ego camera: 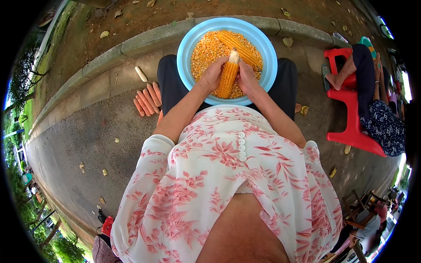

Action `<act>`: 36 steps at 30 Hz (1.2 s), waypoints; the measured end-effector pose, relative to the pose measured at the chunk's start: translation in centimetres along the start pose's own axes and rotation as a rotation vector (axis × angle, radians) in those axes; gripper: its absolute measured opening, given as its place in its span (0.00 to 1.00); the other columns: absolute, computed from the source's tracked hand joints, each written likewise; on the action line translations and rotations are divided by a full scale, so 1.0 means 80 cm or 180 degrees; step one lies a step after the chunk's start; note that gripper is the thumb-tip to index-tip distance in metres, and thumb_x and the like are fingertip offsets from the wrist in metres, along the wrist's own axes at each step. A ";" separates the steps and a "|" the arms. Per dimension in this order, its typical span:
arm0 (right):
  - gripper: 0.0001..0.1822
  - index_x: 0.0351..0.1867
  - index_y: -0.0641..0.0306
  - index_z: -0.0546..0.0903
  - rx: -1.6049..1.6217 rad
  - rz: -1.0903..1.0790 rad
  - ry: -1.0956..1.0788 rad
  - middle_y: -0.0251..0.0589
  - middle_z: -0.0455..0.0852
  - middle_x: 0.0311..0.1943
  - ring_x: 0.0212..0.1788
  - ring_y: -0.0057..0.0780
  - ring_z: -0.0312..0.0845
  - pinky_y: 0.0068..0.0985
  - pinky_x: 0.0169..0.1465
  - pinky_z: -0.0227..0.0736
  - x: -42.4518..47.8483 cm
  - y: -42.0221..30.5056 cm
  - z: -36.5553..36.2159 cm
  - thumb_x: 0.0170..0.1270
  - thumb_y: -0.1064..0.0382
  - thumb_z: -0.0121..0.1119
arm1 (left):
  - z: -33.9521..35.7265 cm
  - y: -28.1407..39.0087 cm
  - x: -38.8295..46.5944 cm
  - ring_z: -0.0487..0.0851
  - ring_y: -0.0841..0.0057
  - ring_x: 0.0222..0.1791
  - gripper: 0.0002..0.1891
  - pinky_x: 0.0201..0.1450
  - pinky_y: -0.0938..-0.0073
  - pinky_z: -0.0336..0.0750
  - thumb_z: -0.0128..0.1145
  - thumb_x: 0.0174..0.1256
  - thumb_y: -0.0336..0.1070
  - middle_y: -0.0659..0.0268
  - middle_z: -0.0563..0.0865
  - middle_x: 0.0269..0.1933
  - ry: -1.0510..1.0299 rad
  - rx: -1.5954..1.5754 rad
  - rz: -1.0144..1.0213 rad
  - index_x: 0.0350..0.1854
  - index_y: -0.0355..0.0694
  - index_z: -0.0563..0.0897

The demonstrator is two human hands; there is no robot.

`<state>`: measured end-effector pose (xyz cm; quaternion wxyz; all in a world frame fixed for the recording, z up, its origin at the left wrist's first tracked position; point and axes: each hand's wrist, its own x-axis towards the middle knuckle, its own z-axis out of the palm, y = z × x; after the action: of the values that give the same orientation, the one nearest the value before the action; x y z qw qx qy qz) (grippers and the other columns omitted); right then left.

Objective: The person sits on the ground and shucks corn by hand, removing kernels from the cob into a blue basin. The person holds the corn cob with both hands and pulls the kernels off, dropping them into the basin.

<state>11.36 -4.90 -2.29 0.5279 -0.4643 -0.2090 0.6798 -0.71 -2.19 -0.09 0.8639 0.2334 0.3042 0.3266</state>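
Both my hands hold one yellow corn cob over a light blue plastic basin on my lap. The cob's far end is stripped pale and bare; the rest still carries rows of kernels. My left hand grips it from the left side, and my right hand from the right, with thumbs near the bare part. Loose corn kernels fill the basin's bottom. Two full cobs appear to lie on them, the upper cob stretching toward the right wall and partly hidden behind my right hand.
Several reddish stripped cobs lie on the pavement at left, beside a pale cob. A stone curb runs beyond the basin. At right another person sits by red plastic stools with a green basin. Dry leaves are scattered about.
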 end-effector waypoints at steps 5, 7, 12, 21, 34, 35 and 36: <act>0.17 0.40 0.62 0.74 -0.0342 -0.0079 -0.0294 0.34 0.77 0.35 0.34 0.21 0.74 0.22 0.36 0.70 0.003 0.004 -0.009 0.65 0.51 0.42 | -0.005 -0.010 0.007 0.77 0.72 0.44 0.20 0.49 0.71 0.73 0.37 0.69 0.48 0.61 0.79 0.45 0.0301 0.0098 0.0146 0.51 0.38 0.72; 0.18 0.42 0.63 0.75 -0.0064 -0.0046 -0.0238 0.34 0.77 0.37 0.37 0.21 0.73 0.23 0.40 0.70 -0.001 -0.002 0.002 0.64 0.51 0.45 | -0.007 -0.011 0.008 0.77 0.73 0.44 0.21 0.50 0.71 0.72 0.34 0.70 0.49 0.61 0.78 0.45 0.0448 0.0171 0.0159 0.51 0.39 0.72; 0.22 0.50 0.65 0.74 -0.0585 -0.0597 -0.0335 0.35 0.77 0.41 0.40 0.21 0.72 0.20 0.45 0.66 -0.010 -0.004 0.015 0.60 0.51 0.53 | -0.013 -0.020 0.018 0.77 0.75 0.42 0.24 0.49 0.74 0.70 0.30 0.71 0.52 0.62 0.79 0.41 0.0771 0.0656 0.0695 0.49 0.38 0.73; 0.18 0.40 0.63 0.78 -0.0385 -0.0338 0.0013 0.33 0.77 0.33 0.34 0.19 0.71 0.19 0.36 0.67 -0.005 -0.004 0.005 0.59 0.50 0.56 | -0.004 -0.016 0.008 0.76 0.75 0.45 0.18 0.52 0.74 0.69 0.40 0.63 0.40 0.63 0.77 0.46 0.0049 0.0430 0.0516 0.51 0.37 0.70; 0.16 0.34 0.54 0.74 0.0241 0.0146 -0.0274 0.23 0.70 0.22 0.21 0.12 0.58 0.15 0.25 0.54 -0.003 -0.009 0.005 0.67 0.47 0.40 | -0.016 -0.024 0.011 0.78 0.79 0.35 0.17 0.39 0.77 0.75 0.41 0.67 0.45 0.66 0.79 0.37 0.0296 0.1538 0.1046 0.49 0.39 0.72; 0.15 0.35 0.54 0.74 0.0270 0.0146 -0.0372 0.24 0.71 0.23 0.22 0.12 0.60 0.15 0.25 0.56 -0.002 -0.008 0.004 0.67 0.48 0.41 | -0.023 -0.025 0.014 0.78 0.79 0.34 0.17 0.38 0.77 0.75 0.41 0.67 0.46 0.65 0.79 0.37 0.0347 0.1492 0.1107 0.48 0.39 0.72; 0.14 0.35 0.55 0.74 0.0209 0.0089 -0.0376 0.25 0.71 0.23 0.23 0.11 0.61 0.15 0.26 0.57 -0.003 -0.008 0.006 0.67 0.49 0.42 | -0.021 -0.022 0.013 0.79 0.79 0.33 0.17 0.37 0.77 0.76 0.41 0.68 0.47 0.65 0.79 0.37 0.0396 0.1444 0.1162 0.47 0.39 0.73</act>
<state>11.28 -4.78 -1.48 0.5201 -0.4086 -0.2109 0.7198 -0.47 -2.31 -2.69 0.6963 0.4509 0.3748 0.4139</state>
